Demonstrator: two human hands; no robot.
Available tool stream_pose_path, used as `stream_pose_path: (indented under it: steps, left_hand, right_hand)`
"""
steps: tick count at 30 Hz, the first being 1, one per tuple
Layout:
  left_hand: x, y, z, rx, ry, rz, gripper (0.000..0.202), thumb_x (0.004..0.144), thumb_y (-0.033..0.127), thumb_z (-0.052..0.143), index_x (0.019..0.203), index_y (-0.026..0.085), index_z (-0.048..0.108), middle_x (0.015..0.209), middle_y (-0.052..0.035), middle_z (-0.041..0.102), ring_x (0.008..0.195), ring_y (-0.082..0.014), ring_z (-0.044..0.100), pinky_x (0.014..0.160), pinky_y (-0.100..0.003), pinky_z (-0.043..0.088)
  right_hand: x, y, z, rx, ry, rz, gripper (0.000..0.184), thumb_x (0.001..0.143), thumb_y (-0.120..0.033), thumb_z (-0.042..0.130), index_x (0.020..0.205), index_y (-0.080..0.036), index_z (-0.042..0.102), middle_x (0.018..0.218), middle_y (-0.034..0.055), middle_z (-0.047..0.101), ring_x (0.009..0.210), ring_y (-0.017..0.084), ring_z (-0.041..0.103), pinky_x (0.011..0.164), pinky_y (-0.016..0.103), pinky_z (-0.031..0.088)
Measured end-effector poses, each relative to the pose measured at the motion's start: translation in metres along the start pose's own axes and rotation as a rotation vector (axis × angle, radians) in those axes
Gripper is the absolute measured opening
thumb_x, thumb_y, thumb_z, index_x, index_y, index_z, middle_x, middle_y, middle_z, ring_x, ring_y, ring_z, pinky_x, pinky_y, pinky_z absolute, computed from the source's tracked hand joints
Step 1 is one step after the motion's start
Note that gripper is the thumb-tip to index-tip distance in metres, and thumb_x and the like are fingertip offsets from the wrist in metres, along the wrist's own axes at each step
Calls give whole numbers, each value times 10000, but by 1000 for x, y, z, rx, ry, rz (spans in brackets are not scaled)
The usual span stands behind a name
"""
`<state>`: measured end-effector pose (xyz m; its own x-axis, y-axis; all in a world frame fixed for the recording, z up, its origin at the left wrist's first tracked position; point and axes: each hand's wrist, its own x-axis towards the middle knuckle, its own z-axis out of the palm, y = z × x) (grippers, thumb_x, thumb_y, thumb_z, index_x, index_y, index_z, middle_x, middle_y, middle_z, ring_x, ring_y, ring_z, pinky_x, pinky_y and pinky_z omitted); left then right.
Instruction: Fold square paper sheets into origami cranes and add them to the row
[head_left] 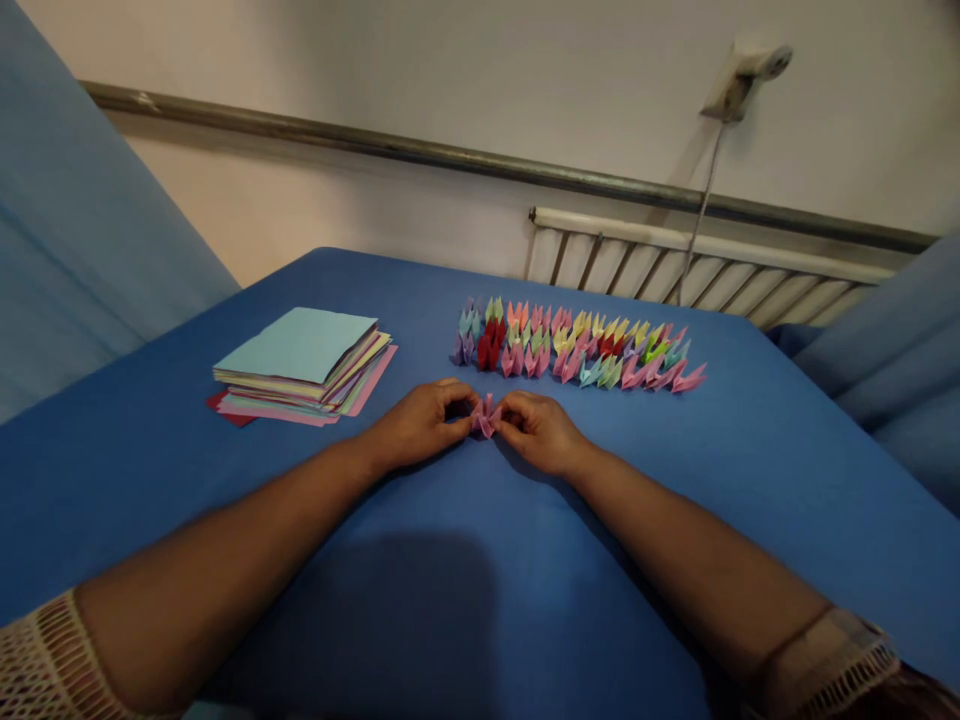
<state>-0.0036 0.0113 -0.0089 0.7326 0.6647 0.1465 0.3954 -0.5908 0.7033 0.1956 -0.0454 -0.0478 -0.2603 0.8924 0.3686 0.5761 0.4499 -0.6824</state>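
Blue all over, the big table (787, 450) has a small pink paper bird (487, 420) near its middle, right between the person's two hands. The left hand (420, 425) pinches the bird's left side, and the right hand (547, 432) pinches its right side, so both hands are grasping it. On the far part of the table, just past the right hand, lots of folded birds (576, 354) stand close together in rows. They are red, pink, yellow, green and blue. To the left sits a messy paper stack (352, 378) with a light blue sheet (300, 342) on top. Behind the table, a pale wall (375, 60) has a long rail (450, 157). Blue curtains (82, 200) hang left and right. The pink bird has pointy tips that stick up.
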Motion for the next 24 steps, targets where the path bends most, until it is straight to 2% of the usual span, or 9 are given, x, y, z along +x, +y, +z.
stream_pose_path:
  steps: [4, 8, 10, 16, 24]
  left_hand:
    - [1, 0, 3, -77, 17, 11, 161, 831, 320, 591, 857, 188, 679, 859, -13, 659, 804, -154, 613, 763, -269, 467]
    - [2, -6, -2, 2, 14, -115, 129, 795, 283, 580, 806, 175, 649, 757, -2, 658, 697, -150, 603, 648, -250, 442]
    - [1, -11, -6, 66, -14, -135, 119, 775, 265, 571, 786, 175, 648, 746, -2, 659, 691, -154, 597, 640, -251, 429]
    - [1, -19, -11, 210, -77, -76, 120, 772, 234, 532, 755, 183, 639, 792, -12, 647, 719, -153, 574, 684, -258, 413]
    - [0, -6, -10, 361, -138, -12, 126, 788, 239, 526, 807, 176, 633, 852, -36, 624, 803, -178, 567, 746, -277, 417]
  right_hand:
    - [-1, 0, 0, -26, -11, 27, 71, 834, -154, 551, 825, -198, 607, 755, -12, 593, 638, 110, 507, 623, 238, 387]
    - [-1, -2, -1, -46, -28, 65, 81, 781, -122, 564, 811, -193, 589, 763, -10, 620, 658, 117, 533, 627, 236, 383]
    - [0, -3, -3, -63, -40, 78, 75, 770, -124, 565, 795, -192, 582, 771, -8, 626, 658, 116, 533, 622, 235, 376]
    - [1, -5, -4, -109, -51, 117, 55, 761, -136, 567, 771, -189, 579, 733, -15, 601, 624, 112, 505, 594, 235, 352]
    - [2, -4, -4, -167, -51, 163, 66, 787, -135, 586, 742, -184, 584, 725, -12, 593, 647, 115, 509, 617, 238, 364]
